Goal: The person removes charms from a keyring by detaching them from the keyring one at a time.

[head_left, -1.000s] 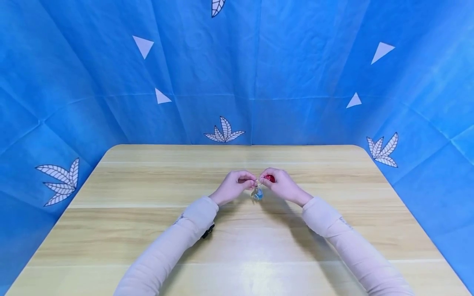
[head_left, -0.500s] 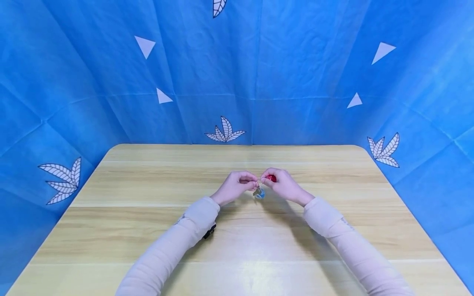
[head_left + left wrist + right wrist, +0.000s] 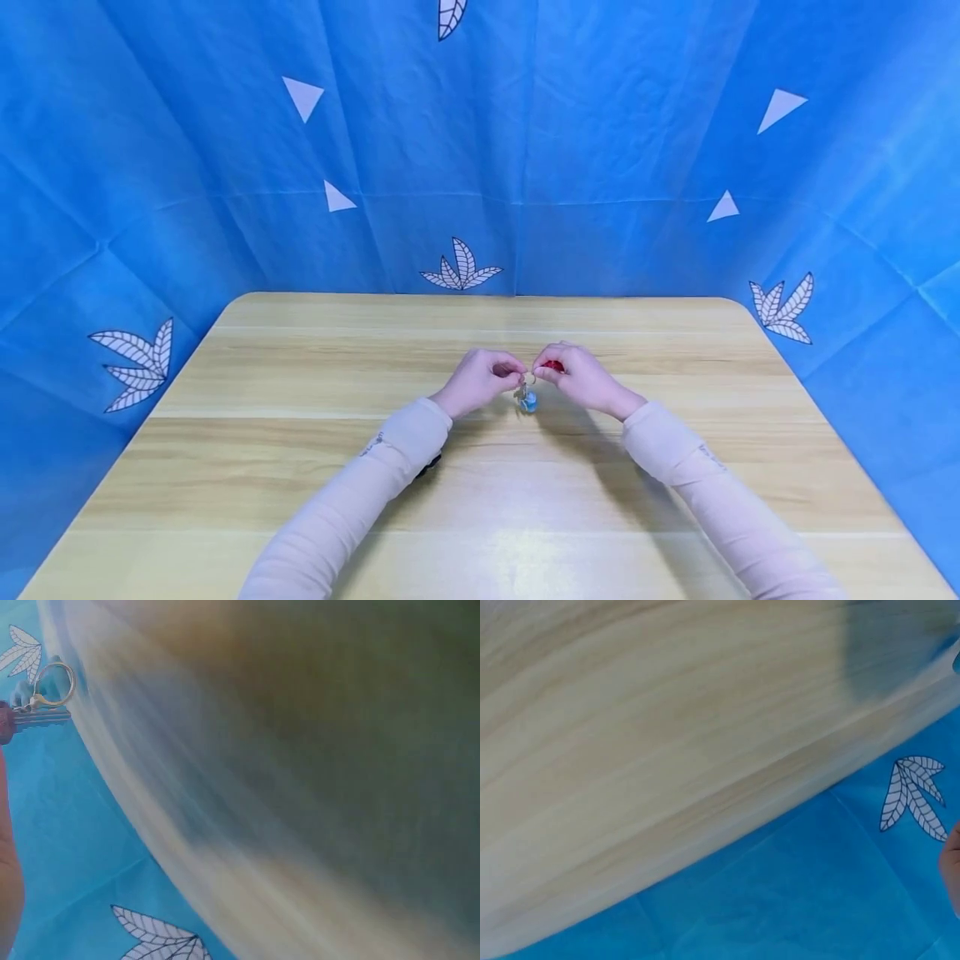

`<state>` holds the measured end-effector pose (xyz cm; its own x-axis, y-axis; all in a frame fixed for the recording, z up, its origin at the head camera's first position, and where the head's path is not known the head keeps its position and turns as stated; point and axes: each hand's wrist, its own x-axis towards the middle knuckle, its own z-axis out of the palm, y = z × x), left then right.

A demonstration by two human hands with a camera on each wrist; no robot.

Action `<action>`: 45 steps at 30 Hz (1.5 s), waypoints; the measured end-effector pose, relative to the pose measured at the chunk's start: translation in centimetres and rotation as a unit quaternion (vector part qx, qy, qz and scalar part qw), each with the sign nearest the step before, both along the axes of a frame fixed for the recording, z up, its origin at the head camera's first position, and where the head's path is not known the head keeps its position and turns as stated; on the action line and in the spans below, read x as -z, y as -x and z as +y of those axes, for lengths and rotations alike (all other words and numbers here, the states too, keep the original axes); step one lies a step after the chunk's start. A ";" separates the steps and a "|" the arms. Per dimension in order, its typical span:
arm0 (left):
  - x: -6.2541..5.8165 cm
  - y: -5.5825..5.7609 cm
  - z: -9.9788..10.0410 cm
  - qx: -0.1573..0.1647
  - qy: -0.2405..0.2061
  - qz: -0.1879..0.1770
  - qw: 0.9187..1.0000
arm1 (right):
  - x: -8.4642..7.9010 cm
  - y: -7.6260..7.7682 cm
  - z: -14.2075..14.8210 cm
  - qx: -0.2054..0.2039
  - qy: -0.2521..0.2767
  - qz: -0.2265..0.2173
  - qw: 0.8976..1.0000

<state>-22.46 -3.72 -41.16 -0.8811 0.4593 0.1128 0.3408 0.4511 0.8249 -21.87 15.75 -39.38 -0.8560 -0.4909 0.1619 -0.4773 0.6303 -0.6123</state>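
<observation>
In the head view my left hand (image 3: 480,383) pinches the top of a keychain with its thumb and fingertips. A blue charm (image 3: 528,402) and small metal pieces hang from it. A thin metal ring (image 3: 532,379) bridges the gap between both hands. My right hand (image 3: 581,379) has its fingers curled round a small, shiny red object (image 3: 553,365), mostly hidden, with fingertips beside the ring. In the left wrist view a toothed key (image 3: 43,717) with a dark-red end and the ring (image 3: 55,683) show at the edge. The right wrist view shows only a sliver of hand (image 3: 951,870).
The hands are over a pale wooden table (image 3: 315,367) with rounded far corners. Behind and at both sides hangs a blue curtain (image 3: 600,167) with white leaf and triangle prints. A small black item (image 3: 429,465) shows under the left sleeve.
The hands have drawn slightly apart, so more of the ring shows between them. The blue charm hangs a little lower. The view has shifted slightly.
</observation>
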 end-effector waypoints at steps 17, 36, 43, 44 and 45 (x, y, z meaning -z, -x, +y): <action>-1.4 -0.1 -0.5 0.094 0.038 0.143 0.984 | -0.7 0.2 0.3 -0.137 -0.039 0.306 0.941; -0.2 0.0 -0.7 0.011 -0.010 0.123 0.992 | 0.0 -0.5 -0.5 -0.040 -0.030 0.165 0.985; -0.8 -1.0 -0.8 -0.059 -0.021 0.142 0.988 | -0.1 -0.6 -0.6 0.001 -0.033 0.126 0.992; -0.8 -1.3 -0.7 -0.056 -0.020 0.136 0.989 | -0.2 -0.7 -0.6 0.008 -0.037 0.121 0.992; -0.8 -1.5 -0.6 -0.052 -0.017 0.129 0.990 | -0.2 -0.7 -0.7 0.013 -0.039 0.117 0.992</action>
